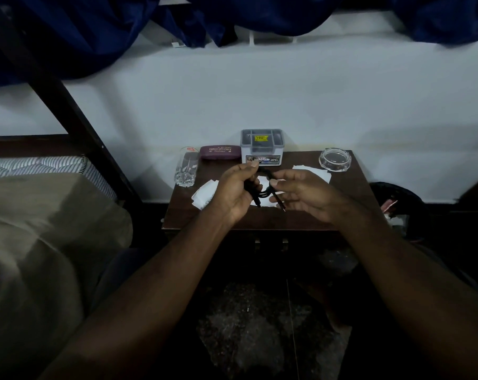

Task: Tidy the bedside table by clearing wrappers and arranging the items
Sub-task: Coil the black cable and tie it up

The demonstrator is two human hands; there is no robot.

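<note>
Above the dark wooden bedside table [287, 220], both hands hold a coiled black cable [262, 192]. My left hand [236, 192] grips the coil, thumb and fingers curled round it. My right hand [300, 193] pinches a strand of the same cable between thumb and fingers. Two cable ends hang down below the hands. White paper wrappers lie on the table: one [205, 194] under my left hand, another [318, 172] behind my right hand.
Along the table's back stand a drinking glass [186, 170], a maroon spectacle case [220, 152], a grey lidded plastic box [262, 146] and a glass ashtray [335, 159]. A bed [40, 229] lies to the left. A dark waste bin [396, 204] stands to the right.
</note>
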